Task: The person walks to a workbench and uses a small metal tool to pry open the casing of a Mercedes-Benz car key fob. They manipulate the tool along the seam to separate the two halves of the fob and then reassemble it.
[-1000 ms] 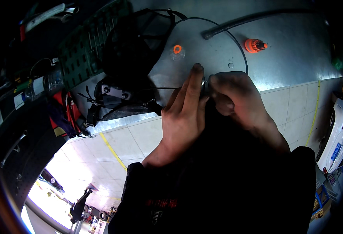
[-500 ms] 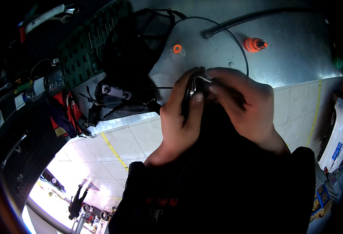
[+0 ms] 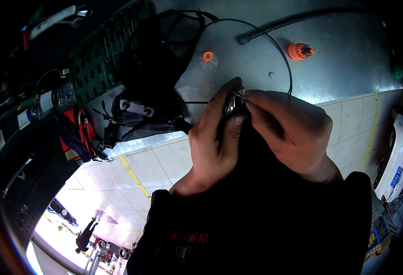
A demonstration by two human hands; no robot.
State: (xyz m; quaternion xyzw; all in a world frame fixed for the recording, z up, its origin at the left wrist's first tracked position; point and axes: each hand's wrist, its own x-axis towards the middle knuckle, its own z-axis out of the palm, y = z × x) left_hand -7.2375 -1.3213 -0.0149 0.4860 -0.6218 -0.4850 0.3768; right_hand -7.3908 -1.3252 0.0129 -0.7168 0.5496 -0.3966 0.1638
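Observation:
Over the near edge of the metal bench, my left hand [image 3: 214, 142] is wrapped round a small shiny dark object [image 3: 231, 106], with its thumb and fingers on either side. Its exact kind cannot be made out. My right hand [image 3: 298, 130] is closed in a pinch beside it, thumb and forefinger on a thin metal piece [image 3: 241, 96] at the object's upper end. Much of the object is hidden by my fingers and lies in shadow. A small round disc [image 3: 271, 74] lies on the bench just beyond my right hand.
An orange bit holder [image 3: 301, 52], a clear container with an orange ring [image 3: 208, 58] and a black hose [image 3: 293, 21] lie on the bench [image 3: 348, 55]. A thin black cable [image 3: 281, 50] loops around them. Leftward sit black straps, a green screwdriver rack [image 3: 91, 64] and a red bag [image 3: 80, 133].
My right hand has shifted slightly right and down, and its pinch on the thin metal piece shows more clearly. My left hand has barely moved. A distant person has moved slightly left.

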